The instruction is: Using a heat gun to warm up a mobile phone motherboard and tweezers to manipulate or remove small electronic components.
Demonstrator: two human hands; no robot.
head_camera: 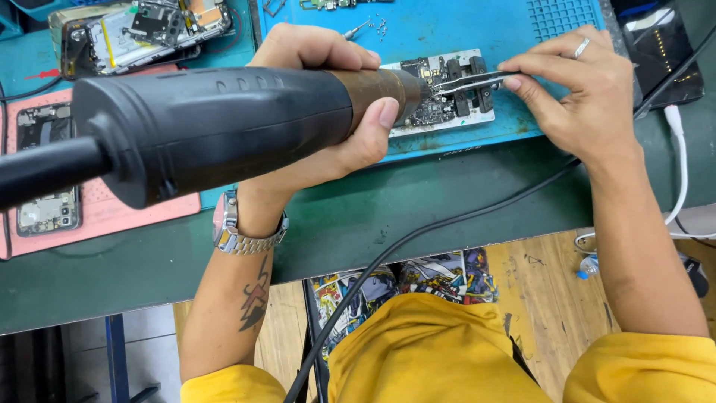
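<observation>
My left hand (pixel 321 112) grips a black hot air gun (pixel 194 127) by its brown metal barrel, the nozzle aimed at a small circuit board (pixel 432 108) clamped in a white holder (pixel 447 123) on the blue mat (pixel 485 30). My right hand (pixel 582 89), with a ring on one finger, pinches metal tweezers (pixel 466 82) whose tips rest on the board right at the nozzle. A metal wristwatch (pixel 235 227) sits on my left wrist.
A pink mat (pixel 112 209) at left carries an opened phone (pixel 45 172). Another dismantled phone (pixel 142 30) lies at the top left. A black cable (pixel 447 224) crosses the green bench (pixel 418 201); a white cable (pixel 682 164) hangs at right beside a dark phone (pixel 664 52).
</observation>
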